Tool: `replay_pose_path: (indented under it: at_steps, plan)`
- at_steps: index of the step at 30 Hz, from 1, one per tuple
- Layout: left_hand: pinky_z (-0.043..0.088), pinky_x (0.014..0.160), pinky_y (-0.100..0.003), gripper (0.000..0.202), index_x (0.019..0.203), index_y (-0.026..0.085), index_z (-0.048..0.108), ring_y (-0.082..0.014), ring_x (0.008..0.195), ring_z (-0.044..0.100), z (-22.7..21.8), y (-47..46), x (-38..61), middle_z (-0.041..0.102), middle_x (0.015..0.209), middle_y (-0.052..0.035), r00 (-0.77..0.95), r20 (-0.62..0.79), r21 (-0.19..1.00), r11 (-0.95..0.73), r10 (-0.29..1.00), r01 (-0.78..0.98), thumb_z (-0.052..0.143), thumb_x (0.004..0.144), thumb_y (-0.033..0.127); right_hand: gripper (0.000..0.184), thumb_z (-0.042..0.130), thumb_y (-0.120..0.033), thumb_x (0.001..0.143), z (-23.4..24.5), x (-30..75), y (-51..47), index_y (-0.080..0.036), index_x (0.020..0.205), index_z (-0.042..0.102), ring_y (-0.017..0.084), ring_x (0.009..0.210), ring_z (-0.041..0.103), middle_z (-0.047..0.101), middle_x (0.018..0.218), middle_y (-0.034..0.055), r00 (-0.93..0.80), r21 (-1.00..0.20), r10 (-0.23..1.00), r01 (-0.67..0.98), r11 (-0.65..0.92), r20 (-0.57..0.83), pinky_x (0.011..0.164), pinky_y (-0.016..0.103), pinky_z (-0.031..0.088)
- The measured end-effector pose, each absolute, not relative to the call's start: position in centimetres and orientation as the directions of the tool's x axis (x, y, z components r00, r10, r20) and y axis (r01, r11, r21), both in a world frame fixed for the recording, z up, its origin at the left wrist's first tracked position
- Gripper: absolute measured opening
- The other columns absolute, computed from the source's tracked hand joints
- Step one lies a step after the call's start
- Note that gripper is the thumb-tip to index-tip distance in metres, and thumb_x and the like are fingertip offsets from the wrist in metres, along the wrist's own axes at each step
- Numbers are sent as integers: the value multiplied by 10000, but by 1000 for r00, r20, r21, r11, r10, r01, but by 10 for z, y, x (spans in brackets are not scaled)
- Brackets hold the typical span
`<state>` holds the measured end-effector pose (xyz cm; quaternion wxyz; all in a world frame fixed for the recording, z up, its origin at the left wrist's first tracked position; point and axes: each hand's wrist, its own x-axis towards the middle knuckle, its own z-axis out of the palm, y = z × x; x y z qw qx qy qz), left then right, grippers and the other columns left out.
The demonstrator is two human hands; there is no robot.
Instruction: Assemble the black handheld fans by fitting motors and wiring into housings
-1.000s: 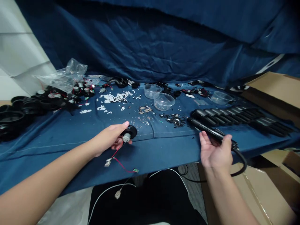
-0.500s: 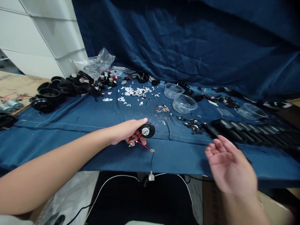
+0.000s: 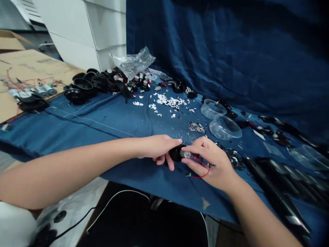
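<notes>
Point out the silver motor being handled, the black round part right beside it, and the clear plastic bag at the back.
Silver motor (image 3: 186, 155): head view, on its exposed metal end.
Black round part (image 3: 175, 154): head view, on its dark side.
Clear plastic bag (image 3: 135, 64): head view, on its crumpled middle.

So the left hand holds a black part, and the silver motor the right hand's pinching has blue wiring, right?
Not blue: the head view shows red wiring on the motor the right hand pinches. The left hand holds the black part.
</notes>
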<state>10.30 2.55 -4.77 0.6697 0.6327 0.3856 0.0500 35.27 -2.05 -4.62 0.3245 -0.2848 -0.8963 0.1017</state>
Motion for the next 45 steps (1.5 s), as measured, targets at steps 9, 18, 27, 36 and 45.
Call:
replay_pose_path:
  at_steps: [9, 18, 27, 36, 45]
  plan:
    - [504, 676, -312, 334, 1295, 304, 663, -156, 662, 693, -33, 20, 88, 818, 1134, 11, 637, -300, 848, -107, 710, 519, 646, 976, 400, 217, 836, -220, 1063, -56, 360, -24, -216, 1278, 807, 99, 988, 713, 693, 1151, 52, -568, -630, 676, 320, 707, 470, 860, 218, 641]
    - [532, 866, -344, 492, 1455, 346, 728, -273, 1086, 783, -51, 20, 89, 827, 1306, -23, 794, -122, 731, -488, 595, 478, 811, 1002, 520, 188, 740, -221, 1080, -56, 367, -19, -193, 1236, 840, 99, 939, 755, 767, 1181, 75, -544, -884, 810, 242, 400, 218, 831, 205, 658]
    - [537, 868, -352, 562, 1443, 361, 715, -276, 1126, 801, -57, 28, 83, 807, 1403, -20, 778, -143, 632, -548, 612, 548, 830, 1006, 697, 238, 830, -324, 1029, -25, 403, -9, -169, 1209, 829, 156, 1087, 850, 866, 1183, 70, -733, -977, 655, 208, -39, -183, 991, 265, 693]
    - [591, 1000, -384, 646, 1442, 352, 693, -311, 1253, 822, -58, 21, 88, 819, 1465, -25, 829, -107, 570, -649, 549, 503, 726, 1024, 845, 242, 819, -400, 1052, -32, 387, -9, -177, 1119, 881, 123, 834, 772, 838, 959, 36, -409, -954, 902, 193, 230, 135, 765, 217, 621]
    - [611, 1167, -356, 419, 1505, 350, 663, -255, 1415, 760, -52, 20, 85, 745, 1590, -23, 911, -27, 601, -722, 411, 344, 743, 1115, 479, 128, 743, -232, 1132, -60, 378, 0, -243, 1187, 859, 145, 1023, 738, 793, 1110, 44, -380, -495, 679, 479, 725, 628, 949, 318, 605]
